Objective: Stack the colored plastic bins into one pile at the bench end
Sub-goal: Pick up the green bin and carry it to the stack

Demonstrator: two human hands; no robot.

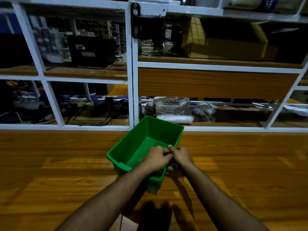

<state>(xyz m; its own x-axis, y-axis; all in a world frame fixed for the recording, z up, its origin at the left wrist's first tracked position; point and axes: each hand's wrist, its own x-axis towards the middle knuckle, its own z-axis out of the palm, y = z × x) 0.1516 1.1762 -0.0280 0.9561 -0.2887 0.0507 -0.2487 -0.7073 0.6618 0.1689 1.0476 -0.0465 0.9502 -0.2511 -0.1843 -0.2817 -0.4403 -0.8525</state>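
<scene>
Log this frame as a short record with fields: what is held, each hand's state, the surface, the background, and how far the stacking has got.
held item: green bin, open top up, tilted
left hand: left hand curled over the bin's near rim
right hand: right hand gripping the same rim, touching the left hand
surface: wooden bench
background: white-framed glass partition; plastic bags behind it
other bins: none in view
stacking progress: no pile visible; whether the bin is lifted or resting cannot be told
</scene>
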